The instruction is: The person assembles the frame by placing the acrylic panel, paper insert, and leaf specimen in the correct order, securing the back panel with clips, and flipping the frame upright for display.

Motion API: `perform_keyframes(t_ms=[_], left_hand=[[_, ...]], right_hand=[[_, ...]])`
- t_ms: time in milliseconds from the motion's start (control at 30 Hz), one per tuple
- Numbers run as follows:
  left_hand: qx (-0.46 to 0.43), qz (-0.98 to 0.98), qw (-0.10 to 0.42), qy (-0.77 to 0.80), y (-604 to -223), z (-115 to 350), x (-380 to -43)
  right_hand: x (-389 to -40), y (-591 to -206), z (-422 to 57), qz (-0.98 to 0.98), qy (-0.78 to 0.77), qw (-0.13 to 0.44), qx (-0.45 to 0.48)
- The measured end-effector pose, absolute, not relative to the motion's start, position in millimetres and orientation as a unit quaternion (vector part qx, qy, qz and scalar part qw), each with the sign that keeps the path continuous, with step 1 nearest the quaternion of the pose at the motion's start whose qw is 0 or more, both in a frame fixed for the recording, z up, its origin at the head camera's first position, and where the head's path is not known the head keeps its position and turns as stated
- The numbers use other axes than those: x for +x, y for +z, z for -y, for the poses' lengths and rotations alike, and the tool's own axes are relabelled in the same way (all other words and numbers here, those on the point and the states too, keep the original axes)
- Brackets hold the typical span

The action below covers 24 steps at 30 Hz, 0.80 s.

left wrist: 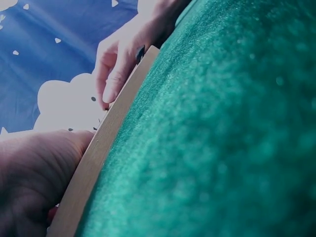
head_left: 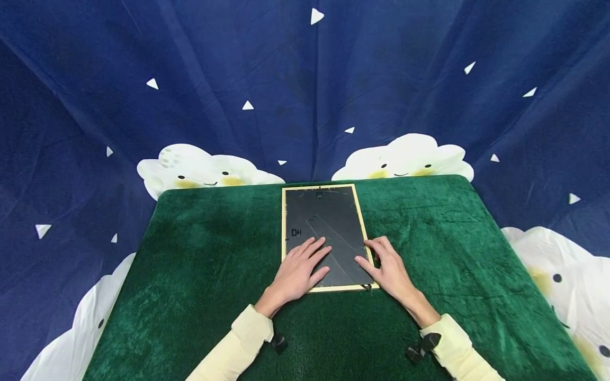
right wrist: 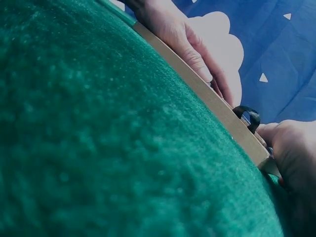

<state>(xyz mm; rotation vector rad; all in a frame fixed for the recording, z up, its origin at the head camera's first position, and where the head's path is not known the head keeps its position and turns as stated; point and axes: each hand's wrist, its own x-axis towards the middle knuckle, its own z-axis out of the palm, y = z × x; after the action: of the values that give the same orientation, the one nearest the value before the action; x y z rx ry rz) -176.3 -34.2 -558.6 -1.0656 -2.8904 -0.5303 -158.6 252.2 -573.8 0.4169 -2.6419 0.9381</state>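
A picture frame [head_left: 329, 219] with a light wooden border lies back side up, its black backing board showing. My left hand [head_left: 300, 267] rests on the lower left of the backing, fingers spread and fairly straight. At the lower right edge, my right hand [head_left: 388, 267] grips the frame, thumb on the backing and bent fingers along the outer side. A small black ribbon loop [right wrist: 248, 116] sticks up near the lower right corner. In the left wrist view, the wooden side [left wrist: 101, 143] runs between the left hand [left wrist: 37, 173] and the cloth.
Green plush cloth [head_left: 214, 254] covers the table under and around the frame. Behind it hangs a dark blue curtain [head_left: 267, 63] with white triangles and smiling clouds. Black straps [head_left: 421, 346] sit at both sleeve cuffs.
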Motion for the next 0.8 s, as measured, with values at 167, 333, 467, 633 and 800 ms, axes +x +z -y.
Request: perform_keyframes(t_ms=[167, 333, 467, 633, 800], left_hand=[[-0.341, 0.925, 0.013, -0.170, -559.3, 33.7, -176.3], [-0.342, 0.924, 0.020, -0.171, -561.0, 33.7, -175.7], [-0.344, 0.923, 0.022, -0.170, -561.7, 34.0, -175.8], [-0.342, 0.924, 0.016, -0.169, -561.9, 34.3, -176.5], [-0.346, 0.923, 0.024, -0.170, -561.7, 33.8, -175.9]], right_hand=[[-159.3, -572.6, -251.6, 0.929, 0.278, 0.174, 0.169], [-160.1, -569.4, -250.1, 0.941, 0.215, 0.180, 0.190], [-160.9, -564.6, -247.8, 0.947, 0.157, 0.185, 0.210], [-161.9, -557.5, -242.3, 0.946, 0.080, 0.202, 0.239], [-163.8, -553.0, -236.7, 0.946, 0.026, 0.209, 0.246]])
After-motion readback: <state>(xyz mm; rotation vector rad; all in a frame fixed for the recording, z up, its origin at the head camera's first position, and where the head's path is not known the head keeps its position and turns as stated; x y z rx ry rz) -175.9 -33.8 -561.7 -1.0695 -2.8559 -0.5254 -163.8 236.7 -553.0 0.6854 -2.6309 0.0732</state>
